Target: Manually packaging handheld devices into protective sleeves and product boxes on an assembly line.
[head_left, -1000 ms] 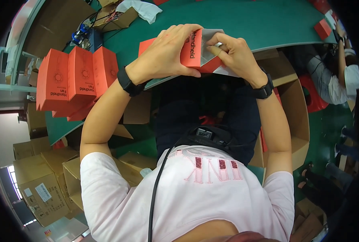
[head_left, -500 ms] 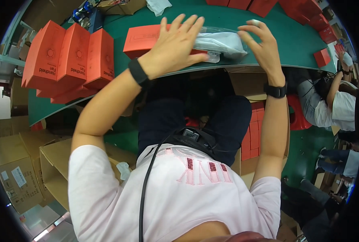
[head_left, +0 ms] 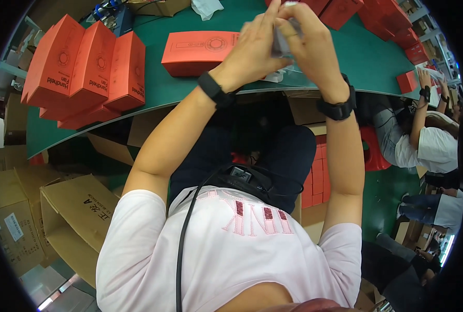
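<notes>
Above green table (head_left: 346, 57), pouch (head_left: 282, 41) between hands

The boxes (head_left: 86, 73) are showing bright orange-red on the dark green table (head_left: 361, 57). Black bands (head_left: 213, 89) are sitting on both wrists. The shirt (head_left: 226, 249) is looking white with pink letters.

flat box (head_left: 197, 52) on table (head_left: 356, 57) | upright boxes (head_left: 83, 70) left

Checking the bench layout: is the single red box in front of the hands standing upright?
No, the red box lies flat on the green table, beside the raised left hand.
</notes>
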Tool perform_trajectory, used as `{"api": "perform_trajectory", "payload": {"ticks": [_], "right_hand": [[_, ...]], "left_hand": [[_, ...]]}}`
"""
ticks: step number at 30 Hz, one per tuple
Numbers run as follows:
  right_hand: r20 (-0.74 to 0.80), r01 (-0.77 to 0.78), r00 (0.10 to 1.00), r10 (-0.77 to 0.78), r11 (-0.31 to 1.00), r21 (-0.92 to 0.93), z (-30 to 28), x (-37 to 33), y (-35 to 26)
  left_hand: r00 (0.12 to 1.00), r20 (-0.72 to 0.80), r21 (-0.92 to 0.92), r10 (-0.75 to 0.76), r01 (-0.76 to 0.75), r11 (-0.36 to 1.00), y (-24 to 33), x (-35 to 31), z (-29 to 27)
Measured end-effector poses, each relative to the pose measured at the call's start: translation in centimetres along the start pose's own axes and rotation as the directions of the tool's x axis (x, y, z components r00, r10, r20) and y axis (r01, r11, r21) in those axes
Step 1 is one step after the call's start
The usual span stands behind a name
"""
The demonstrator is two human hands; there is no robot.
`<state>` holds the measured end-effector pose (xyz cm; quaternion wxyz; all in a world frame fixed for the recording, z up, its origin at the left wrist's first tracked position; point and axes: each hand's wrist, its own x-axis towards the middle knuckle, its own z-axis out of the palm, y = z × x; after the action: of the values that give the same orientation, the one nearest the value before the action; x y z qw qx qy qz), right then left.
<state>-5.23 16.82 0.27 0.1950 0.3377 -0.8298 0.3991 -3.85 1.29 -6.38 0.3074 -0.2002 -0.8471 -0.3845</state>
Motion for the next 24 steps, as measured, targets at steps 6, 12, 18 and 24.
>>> {"api": "perform_trajectory", "payload": {"ticks": [6,12,18,24], "right_hand": [[-0.543,0.135,0.824,-0.159,0.987,-0.084,-3.3,-0.2,-2.5],[-0.363,-0.178,0.909,0.204,0.978,0.106,-4.6,-9.5,-9.0],[0.151,-0.526,0.843,0.516,0.735,0.429,-2.0,-11.8,-7.9],[0.485,-0.619,0.706,0.516,0.117,0.777,-0.6,-13.3,-6.7]], "left_hand": [[0.909,-0.243,-0.890,-0.337,-0.071,0.451,3.6,4.4,-3.3],[0.781,0.394,-0.891,-0.485,0.195,-0.410,3.0,1.8,-5.3],[0.779,0.368,-0.925,-0.507,0.254,-0.282,3.3,-3.2,-3.3],[0.740,0.037,-0.986,-0.672,0.138,0.098,7.2,-4.1,-2.6]]}}
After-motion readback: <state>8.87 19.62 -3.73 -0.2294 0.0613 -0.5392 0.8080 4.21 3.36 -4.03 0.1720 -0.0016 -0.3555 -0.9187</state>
